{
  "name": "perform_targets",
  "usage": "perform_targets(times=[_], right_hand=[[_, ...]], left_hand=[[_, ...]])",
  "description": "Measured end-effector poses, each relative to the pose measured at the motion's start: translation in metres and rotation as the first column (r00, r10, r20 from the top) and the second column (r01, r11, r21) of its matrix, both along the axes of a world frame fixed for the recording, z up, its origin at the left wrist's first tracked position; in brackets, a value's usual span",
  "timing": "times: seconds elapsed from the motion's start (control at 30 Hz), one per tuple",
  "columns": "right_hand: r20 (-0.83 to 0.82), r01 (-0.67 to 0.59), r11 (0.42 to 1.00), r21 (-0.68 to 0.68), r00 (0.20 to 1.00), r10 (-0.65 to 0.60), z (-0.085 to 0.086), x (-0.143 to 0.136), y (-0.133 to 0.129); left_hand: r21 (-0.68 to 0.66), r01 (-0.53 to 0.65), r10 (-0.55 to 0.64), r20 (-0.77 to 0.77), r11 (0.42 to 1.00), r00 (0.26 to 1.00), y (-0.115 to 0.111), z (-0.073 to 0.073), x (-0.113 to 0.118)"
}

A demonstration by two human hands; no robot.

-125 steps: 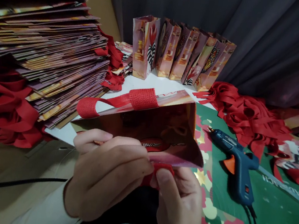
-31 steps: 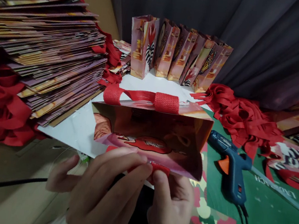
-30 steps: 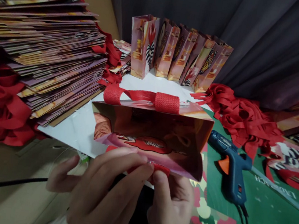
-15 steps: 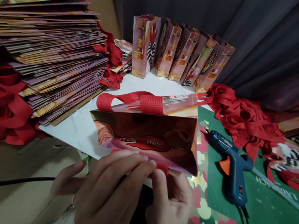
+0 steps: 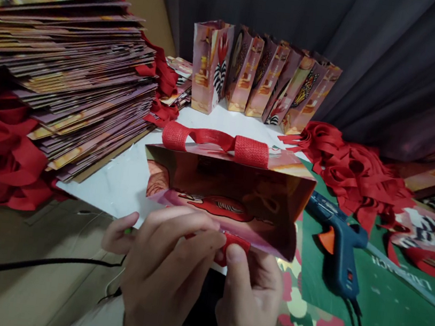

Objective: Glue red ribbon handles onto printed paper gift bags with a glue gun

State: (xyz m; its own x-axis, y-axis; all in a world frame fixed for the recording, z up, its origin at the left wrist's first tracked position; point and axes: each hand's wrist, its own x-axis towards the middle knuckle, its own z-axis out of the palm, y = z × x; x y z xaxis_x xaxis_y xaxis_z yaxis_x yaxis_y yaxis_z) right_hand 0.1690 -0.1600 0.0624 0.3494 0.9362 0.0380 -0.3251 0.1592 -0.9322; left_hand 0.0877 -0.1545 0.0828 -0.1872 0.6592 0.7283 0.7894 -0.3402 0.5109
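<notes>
A printed paper bag point(image 5: 286, 194) faces me mouth first, its patterned inner wall showing. One red ribbon handle point(image 5: 251, 152) loops over its far rim. At the near rim, a second red ribbon point(image 5: 239, 241) lies between my hands. My left hand point(image 5: 166, 269) bends over that rim, its fingertips closed on the ribbon and partly hiding it. My right hand point(image 5: 251, 297) pinches the ribbon's right part against the bag, thumb on top and the other fingers behind. To the right lies a blue glue gun point(image 5: 337, 234) with an orange trigger; the bag covers its nozzle.
A tall stack of flat printed bags point(image 5: 93, 70) stands at left, with red ribbons point(image 5: 0, 154) beside it. Several upright bags point(image 5: 208, 70) line the back. More red ribbons point(image 5: 362, 172) are heaped at right, behind a green printed sheet point(image 5: 394, 317). A black cable point(image 5: 37, 263) runs at lower left.
The bag has shifted right and now covers the glue gun's tip. Both hands stay at its near rim, the left one moved slightly right. The far handle has swung more upright.
</notes>
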Motion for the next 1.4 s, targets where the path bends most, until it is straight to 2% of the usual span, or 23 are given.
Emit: perform_targets(times=[0.23,0.4,0.53,0.63,0.73,0.9,0.97,1.03,1.13,1.23,1.4], right_hand=[[0.002,0.099,0.993,-0.069,0.995,-0.099,-0.008,-0.004,-0.003],[0.012,0.103,0.992,-0.068,0.995,-0.102,-0.011,-0.005,-0.004],[0.032,0.161,0.980,-0.117,0.987,-0.159,-0.011,-0.004,-0.005],[0.061,0.188,0.975,-0.123,0.981,-0.182,-0.010,-0.003,-0.004],[0.099,0.170,0.981,-0.098,0.982,-0.160,-0.009,-0.001,-0.003],[0.152,0.174,0.979,-0.110,0.976,-0.157,-0.013,0.003,-0.003],[0.190,0.173,0.979,-0.105,0.970,-0.151,-0.016,0.006,-0.003],[0.240,0.120,0.990,-0.072,0.966,-0.100,-0.017,0.010,-0.002],[0.298,0.014,1.000,-0.022,0.954,-0.007,-0.017,0.016,0.000],[0.288,-0.013,1.000,-0.005,0.957,0.014,-0.013,0.018,0.002],[0.205,-0.051,0.998,0.027,0.978,0.045,-0.005,0.018,0.004]], left_hand=[[0.002,-0.003,0.004,-0.066,1.000,0.998,-0.004,-0.006,-0.007],[0.017,0.022,-0.018,-0.207,1.000,0.978,-0.011,-0.017,-0.024],[0.032,0.095,-0.076,-0.386,0.995,0.919,-0.013,-0.016,-0.034],[0.006,0.081,-0.074,-0.351,0.997,0.933,-0.011,-0.011,-0.035],[0.007,0.148,-0.140,-0.288,0.989,0.947,-0.005,-0.006,-0.031],[-0.009,0.228,-0.228,-0.049,0.974,0.972,0.004,-0.001,-0.023],[-0.019,0.218,-0.218,-0.053,0.976,0.974,0.004,-0.001,-0.020],[-0.026,0.170,-0.172,-0.076,0.985,0.982,0.004,-0.002,-0.016],[-0.015,0.078,-0.078,-0.074,0.997,0.994,0.001,-0.008,-0.010],[-0.011,0.029,-0.030,-0.098,1.000,0.995,-0.001,-0.015,-0.002],[-0.069,0.062,-0.070,-0.116,0.996,0.991,0.004,-0.019,-0.002]])
